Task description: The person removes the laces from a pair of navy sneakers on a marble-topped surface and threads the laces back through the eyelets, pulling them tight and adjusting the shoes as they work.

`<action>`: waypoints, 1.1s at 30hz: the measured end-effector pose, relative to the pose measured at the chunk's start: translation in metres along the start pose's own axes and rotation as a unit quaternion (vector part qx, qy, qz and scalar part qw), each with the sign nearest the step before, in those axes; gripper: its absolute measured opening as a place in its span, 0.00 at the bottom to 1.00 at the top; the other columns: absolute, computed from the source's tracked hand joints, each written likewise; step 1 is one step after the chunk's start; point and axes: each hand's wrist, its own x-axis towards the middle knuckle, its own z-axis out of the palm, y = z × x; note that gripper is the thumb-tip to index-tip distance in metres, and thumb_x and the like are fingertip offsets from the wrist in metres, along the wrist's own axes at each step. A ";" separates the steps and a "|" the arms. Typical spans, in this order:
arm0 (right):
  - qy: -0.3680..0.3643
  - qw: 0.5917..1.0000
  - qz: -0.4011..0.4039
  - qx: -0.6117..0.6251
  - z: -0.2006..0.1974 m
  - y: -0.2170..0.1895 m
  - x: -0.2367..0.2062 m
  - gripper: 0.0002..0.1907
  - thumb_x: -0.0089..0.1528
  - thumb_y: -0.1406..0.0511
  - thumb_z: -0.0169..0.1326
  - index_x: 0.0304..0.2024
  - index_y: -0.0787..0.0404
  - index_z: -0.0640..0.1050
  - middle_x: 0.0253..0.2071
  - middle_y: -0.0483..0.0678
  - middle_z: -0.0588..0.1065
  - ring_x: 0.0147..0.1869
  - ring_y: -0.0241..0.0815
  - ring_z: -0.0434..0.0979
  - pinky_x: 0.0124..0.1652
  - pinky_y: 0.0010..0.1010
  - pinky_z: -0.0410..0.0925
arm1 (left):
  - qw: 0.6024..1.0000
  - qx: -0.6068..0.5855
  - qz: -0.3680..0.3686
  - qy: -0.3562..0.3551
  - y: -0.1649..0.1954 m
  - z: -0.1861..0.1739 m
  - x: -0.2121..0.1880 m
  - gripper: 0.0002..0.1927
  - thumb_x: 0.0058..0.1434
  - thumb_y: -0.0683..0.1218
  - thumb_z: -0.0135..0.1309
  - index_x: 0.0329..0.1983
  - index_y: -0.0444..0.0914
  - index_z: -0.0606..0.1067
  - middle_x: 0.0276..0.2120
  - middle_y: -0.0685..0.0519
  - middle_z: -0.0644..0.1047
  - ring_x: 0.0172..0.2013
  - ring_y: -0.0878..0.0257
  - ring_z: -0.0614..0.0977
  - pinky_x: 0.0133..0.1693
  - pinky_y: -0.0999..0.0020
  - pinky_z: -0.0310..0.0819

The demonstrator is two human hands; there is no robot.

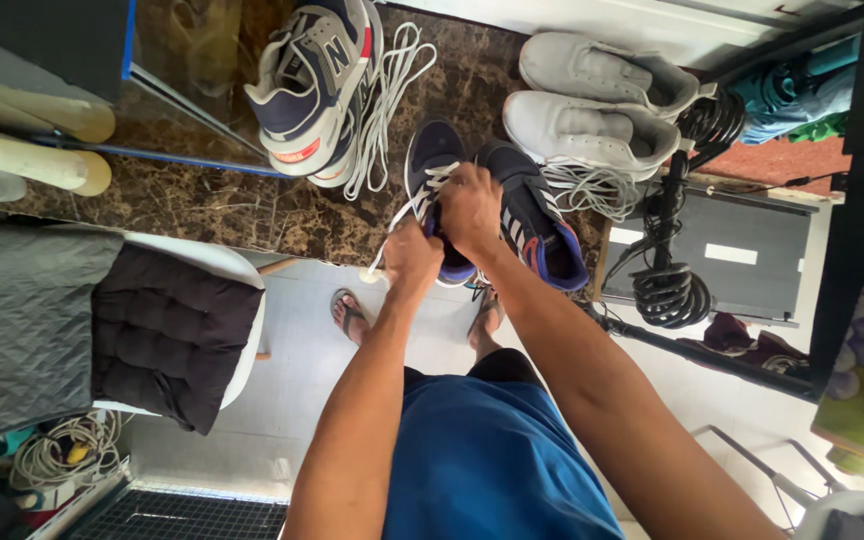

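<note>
Though behind right hand (pixel 470 208), navy shoe (pixel 434 155); lace (pixel 399 218) blurred

Six shoes stand on the marble worktop (pixel 252 215): two dark navy shoes (pixel 527 215) at its near edge, two white sneakers (pixel 592 125) toward the right end, two grey-and-navy sneakers (pixel 317 85) farther back. Two loose white laces (pixel 384 95), two hands (pixel 470 208).

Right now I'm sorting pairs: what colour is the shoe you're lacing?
Dark navy shoe with white side stripes, a purple-blue heel lining and a white lace; the head view shows it.
</note>
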 end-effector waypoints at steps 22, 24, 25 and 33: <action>0.056 0.989 -0.137 0.002 -0.020 -0.004 -0.012 0.06 0.53 0.66 0.59 0.32 0.60 0.82 0.50 0.51 0.74 0.62 0.59 0.68 0.59 0.58 0.59 | 0.998 -0.049 -0.027 -0.023 -0.005 -0.008 -0.004 0.12 0.55 0.46 0.61 0.39 0.35 0.77 0.34 0.37 0.81 0.39 0.39 0.84 0.44 0.48 0.78; 0.101 0.994 -0.037 0.028 -0.009 0.008 -0.006 0.06 0.56 0.66 0.57 0.35 0.61 0.81 0.48 0.51 0.75 0.57 0.58 0.72 0.56 0.55 0.64 | 0.998 -0.057 -0.027 -0.010 -0.004 -0.008 -0.005 0.11 0.55 0.45 0.59 0.39 0.35 0.76 0.35 0.38 0.82 0.39 0.40 0.84 0.44 0.47 0.78; 0.142 0.986 0.055 0.068 -0.005 0.018 0.000 0.07 0.58 0.65 0.56 0.37 0.62 0.81 0.47 0.52 0.75 0.54 0.58 0.73 0.53 0.53 0.66 | 0.998 -0.052 -0.037 -0.010 -0.004 -0.008 -0.005 0.11 0.55 0.45 0.59 0.40 0.36 0.76 0.35 0.37 0.81 0.39 0.39 0.84 0.44 0.47 0.78; 0.228 0.955 0.159 0.107 -0.045 0.094 0.011 0.13 0.57 0.69 0.58 0.45 0.65 0.79 0.46 0.58 0.74 0.54 0.59 0.73 0.54 0.49 0.65 | 0.997 -0.068 -0.044 0.007 -0.005 -0.006 -0.008 0.10 0.56 0.45 0.57 0.40 0.37 0.76 0.34 0.37 0.81 0.39 0.38 0.84 0.45 0.47 0.78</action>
